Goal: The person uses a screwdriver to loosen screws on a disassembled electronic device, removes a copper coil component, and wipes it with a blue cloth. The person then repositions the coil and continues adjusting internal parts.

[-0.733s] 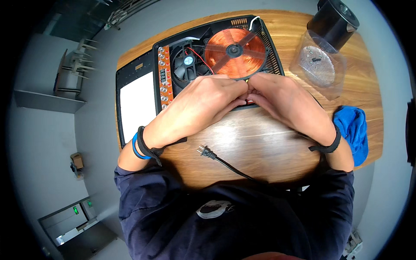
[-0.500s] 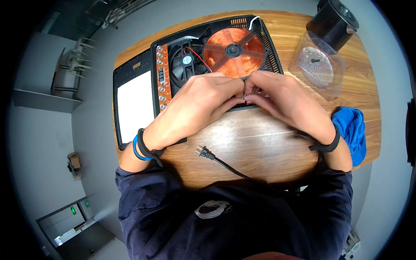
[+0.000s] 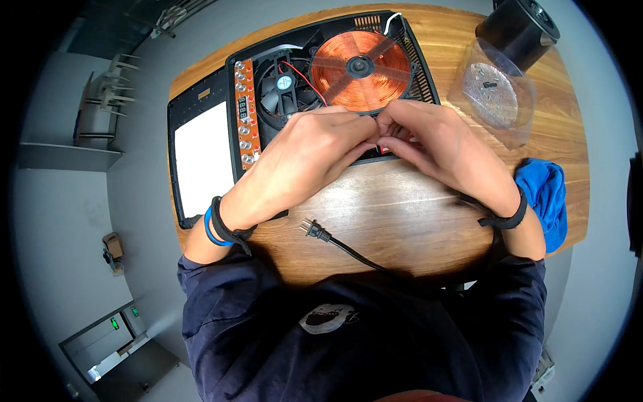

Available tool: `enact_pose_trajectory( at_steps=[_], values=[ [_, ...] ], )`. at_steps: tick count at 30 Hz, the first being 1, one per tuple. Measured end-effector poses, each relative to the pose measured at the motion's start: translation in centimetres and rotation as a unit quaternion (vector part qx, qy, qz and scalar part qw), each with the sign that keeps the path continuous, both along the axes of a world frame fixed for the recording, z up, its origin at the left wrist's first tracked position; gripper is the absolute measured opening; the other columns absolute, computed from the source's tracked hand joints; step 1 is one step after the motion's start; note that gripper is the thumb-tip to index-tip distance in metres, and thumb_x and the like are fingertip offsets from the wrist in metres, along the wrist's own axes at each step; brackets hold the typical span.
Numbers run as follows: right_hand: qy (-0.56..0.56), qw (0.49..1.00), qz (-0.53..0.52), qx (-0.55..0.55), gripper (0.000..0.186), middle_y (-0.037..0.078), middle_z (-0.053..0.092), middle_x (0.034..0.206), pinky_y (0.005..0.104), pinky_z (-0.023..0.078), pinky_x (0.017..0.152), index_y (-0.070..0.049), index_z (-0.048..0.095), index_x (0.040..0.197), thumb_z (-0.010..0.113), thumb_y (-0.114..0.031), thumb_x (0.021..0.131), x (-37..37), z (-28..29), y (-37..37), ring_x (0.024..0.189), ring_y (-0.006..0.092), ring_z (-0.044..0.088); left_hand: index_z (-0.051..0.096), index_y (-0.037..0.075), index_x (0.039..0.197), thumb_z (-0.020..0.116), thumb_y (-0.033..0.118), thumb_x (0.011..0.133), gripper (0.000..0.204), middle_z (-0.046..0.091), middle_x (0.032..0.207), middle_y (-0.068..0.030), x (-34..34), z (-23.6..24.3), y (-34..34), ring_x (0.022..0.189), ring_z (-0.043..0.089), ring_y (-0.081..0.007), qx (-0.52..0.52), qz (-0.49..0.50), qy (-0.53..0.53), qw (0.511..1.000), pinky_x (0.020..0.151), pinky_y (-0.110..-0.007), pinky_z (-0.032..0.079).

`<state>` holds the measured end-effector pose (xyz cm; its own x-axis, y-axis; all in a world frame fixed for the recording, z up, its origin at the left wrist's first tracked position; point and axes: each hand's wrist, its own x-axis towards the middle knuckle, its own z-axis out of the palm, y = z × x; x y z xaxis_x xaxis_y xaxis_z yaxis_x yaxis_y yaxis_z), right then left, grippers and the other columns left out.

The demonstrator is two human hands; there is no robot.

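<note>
Head view has the bare left hand [image 3: 321,141] and bare right hand [image 3: 432,137] meeting over the near edge of an open black plastic housing [image 3: 422,74]. Both hands' fingers are bent inward, their tips gathered close together; whether they pinch anything cannot be told, since the fingers hide the spot. A small red part [image 3: 388,149], mostly covered, shows just under the right fingers. Directly beyond the fingers lies a round, flat coil of copper-coloured wire [image 3: 360,65] crossed by dark bars. Beyond them to the left sits a black plastic fan [image 3: 284,97], its hub bearing a round blue-and-white label [image 3: 284,82] with print too small to read. Farther left, a narrow orange circuit board [image 3: 245,124] carries a dark digit display [image 3: 243,109], and past it lies a white rectangular panel [image 3: 203,151] in a black frame. Nearer the person than the fingers, a black power plug [image 3: 315,230] rests on the brown wooden table [image 3: 402,214]. Well right of the fingers are a crumpled blue cloth [image 3: 544,201] and a clear plastic tray [image 3: 514,134] holding small dark pieces [image 3: 490,85].
</note>
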<state>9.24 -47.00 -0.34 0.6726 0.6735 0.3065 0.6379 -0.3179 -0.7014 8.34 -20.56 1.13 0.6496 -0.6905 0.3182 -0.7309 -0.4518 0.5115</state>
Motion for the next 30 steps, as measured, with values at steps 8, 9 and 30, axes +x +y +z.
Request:
enact_pose_trajectory(
  at_steps=[8,9,30],
  values=[
    [0.011,1.0,-0.019,0.01,0.019,0.02,0.07,0.096,0.0499,0.059,0.082,0.0,0.063,0.113,0.078,-0.005,0.103,-0.1,-0.5,0.3,0.092,0.043,0.073,0.076,-0.001,0.112,0.084,0.003,0.101,0.015,0.08,0.103,-0.0177,-0.1,0.2,0.5,0.098,0.08,-0.041,0.022,0.015,0.028,0.999,0.087,-0.047,0.065],
    [0.004,1.0,-0.022,0.012,0.019,0.02,0.069,0.095,0.0496,0.059,0.082,0.0,0.062,0.113,0.078,-0.005,0.103,-0.1,-0.6,0.3,0.091,0.0426,0.073,0.076,0.0,0.113,0.083,0.003,0.101,0.015,0.081,0.104,-0.0181,-0.1,0.1,0.5,0.099,0.08,-0.0414,0.022,0.012,0.03,0.999,0.087,-0.047,0.065],
    [-0.165,0.947,-0.183,-0.206,0.01,0.021,0.076,0.105,0.0487,0.059,0.086,0.001,0.073,0.114,0.076,-0.006,0.107,4.8,0.3,-8.7,0.099,0.0431,0.074,0.073,0.002,0.138,0.072,0.02,0.111,0.032,0.079,0.128,-0.0192,-1.2,-1.4,1.7,0.118,0.076,-0.0436,0.228,-0.047,0.076,0.969,0.099,-0.053,0.062]
  ],
)
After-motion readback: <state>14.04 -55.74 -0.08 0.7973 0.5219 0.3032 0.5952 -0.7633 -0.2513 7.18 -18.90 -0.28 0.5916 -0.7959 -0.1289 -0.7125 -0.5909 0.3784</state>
